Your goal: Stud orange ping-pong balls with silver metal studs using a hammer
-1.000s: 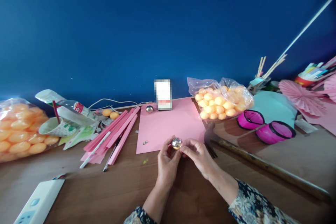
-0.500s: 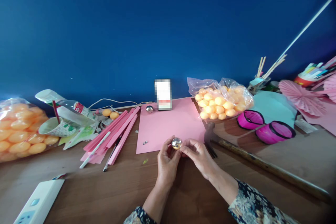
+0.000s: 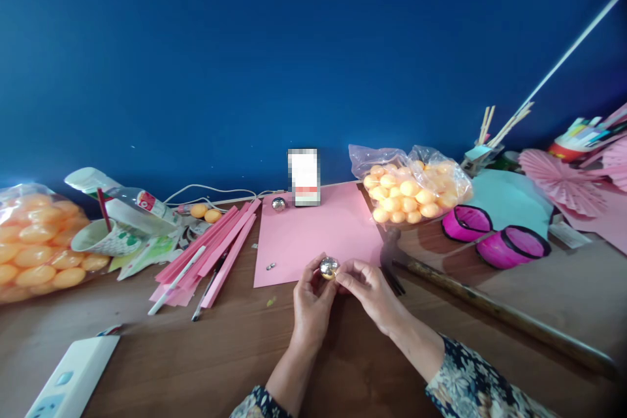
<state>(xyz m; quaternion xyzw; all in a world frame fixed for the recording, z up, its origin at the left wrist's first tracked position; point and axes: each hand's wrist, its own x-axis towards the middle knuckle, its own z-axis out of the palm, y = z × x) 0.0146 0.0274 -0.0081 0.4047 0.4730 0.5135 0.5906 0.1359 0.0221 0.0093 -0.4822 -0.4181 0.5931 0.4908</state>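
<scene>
A shiny silver ball (image 3: 329, 267) with a golden tint along its lower side is held low over the near edge of the pink paper sheet (image 3: 313, 235). My left hand (image 3: 312, 307) cups it from the left, thumb and fingers closed around it. From the right, my right hand (image 3: 372, 294) pinches at the ball's lower right edge; whether a small piece sits between those fingertips is hidden. Another silver ball (image 3: 279, 204) rests at the sheet's far left corner. Tiny silvery bits (image 3: 271, 266) lie near its front left corner.
Just right of my hands lies a hammer (image 3: 470, 294). Bags of orange balls (image 3: 406, 192) (image 3: 39, 241) flank the table. Pink paper strips (image 3: 210, 255), pens and a tipped cup (image 3: 105, 238) are left; a power strip (image 3: 73, 379) is nearer. Magenta rings (image 3: 512, 247) sit right.
Hardly anything differs: the view has shifted very slightly. Both hands keep the same grip on the silver ball.
</scene>
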